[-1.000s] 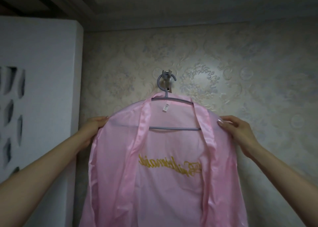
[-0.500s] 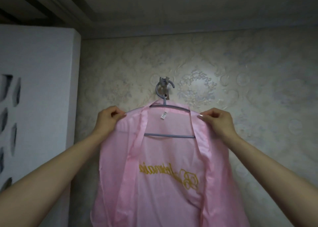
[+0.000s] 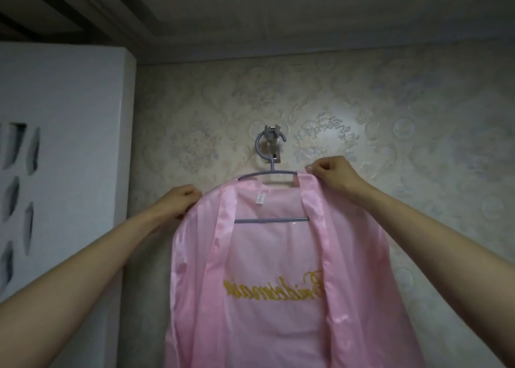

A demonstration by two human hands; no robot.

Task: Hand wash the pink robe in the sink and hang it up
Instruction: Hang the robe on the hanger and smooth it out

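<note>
Closest to the camera are the person's two bare forearms, reaching up and out. The left hand (image 3: 181,202) has its fingers curled onto the robe's (image 3: 278,270) left shoulder edge. The right hand (image 3: 333,172) sits higher and pinches the satin collar band right by the top of the hanger (image 3: 271,220). So both hands are clamped on fabric, neither one loose.

The pink robe itself is already on the grey hanger, open at the front. The gold lettering (image 3: 274,289) reads backwards through the back panel, and a small white label (image 3: 260,198) hangs inside the neck. It sits a bit lopsided though. The left shoulder has slid down, leaving a stretch of the hanger's top arm bare, while the right side is bunched up near the neck.

Behind that, the hanger is looped over a metal hook (image 3: 271,144) on the patterned wall (image 3: 404,144), with a white cabinet (image 3: 69,116) off to the left.

There's no sink in view, and it's hard to tell whether the fabric is wet. Judging by this, the washing is done and the hanging is basically done too. What looks left is evening out the shoulders and letting go.
</note>
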